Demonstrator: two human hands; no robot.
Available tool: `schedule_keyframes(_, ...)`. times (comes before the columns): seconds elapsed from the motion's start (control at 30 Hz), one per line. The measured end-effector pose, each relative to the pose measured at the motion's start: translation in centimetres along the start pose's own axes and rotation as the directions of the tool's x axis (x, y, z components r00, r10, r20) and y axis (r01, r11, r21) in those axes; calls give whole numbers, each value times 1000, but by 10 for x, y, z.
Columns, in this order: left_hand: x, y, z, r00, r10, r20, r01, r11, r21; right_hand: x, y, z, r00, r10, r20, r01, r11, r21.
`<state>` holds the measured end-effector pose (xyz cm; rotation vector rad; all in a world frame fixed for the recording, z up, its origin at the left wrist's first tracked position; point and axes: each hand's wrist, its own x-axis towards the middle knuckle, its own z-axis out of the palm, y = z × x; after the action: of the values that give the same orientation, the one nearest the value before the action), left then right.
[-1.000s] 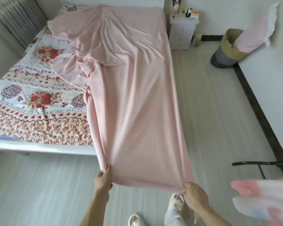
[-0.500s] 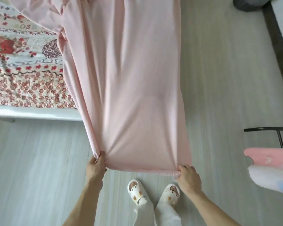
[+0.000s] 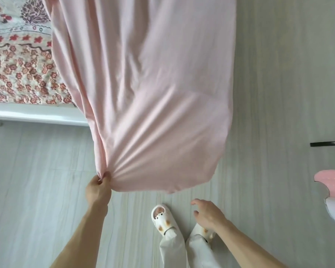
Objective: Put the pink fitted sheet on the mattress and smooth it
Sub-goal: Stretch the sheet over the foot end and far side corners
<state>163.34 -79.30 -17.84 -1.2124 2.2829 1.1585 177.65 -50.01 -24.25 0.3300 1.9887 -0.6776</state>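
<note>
Only left hand (image 3: 98,187) pinches pink sheet (image 3: 143,89) corner.

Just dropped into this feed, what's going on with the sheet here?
A person stands at the foot of the bed. Their left hand pinches the near edge of the pink fitted sheet, and pleats fan out from the grip. The right hand is open below the hem, touching nothing. The sheet hangs past the bed over the floor. The flowered mattress beside it is uncovered.
</note>
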Motion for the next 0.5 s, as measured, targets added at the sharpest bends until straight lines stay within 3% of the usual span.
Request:
schedule_keyframes(0.07, 9, 6, -7, 999, -47, 8, 46, 999, 28, 5, -14, -14, 998, 10, -56, -10, 1000, 5)
schedule_keyframes(0.13, 14, 17, -12, 988, -106, 116, 100, 994, 52, 6, -30, -33, 991, -3, -132, 6, 1000, 17)
schedule_keyframes(0.23, 14, 54, -17, 966, -157, 207, 148, 987, 57, -2, -71, -80, 955, -97, -281, 106, 994, 15)
schedule_keyframes(0.33, 12, 106, -24, 966, -105, 236, 96, 994, 50, -19, -120, -129, 856, -221, -467, 228, 973, -41)
schedule_keyframes(0.5, 29, 216, -48, 976, 75, 205, -68, 997, -43, -34, -209, -214, 724, -326, -608, 327, 938, -114)
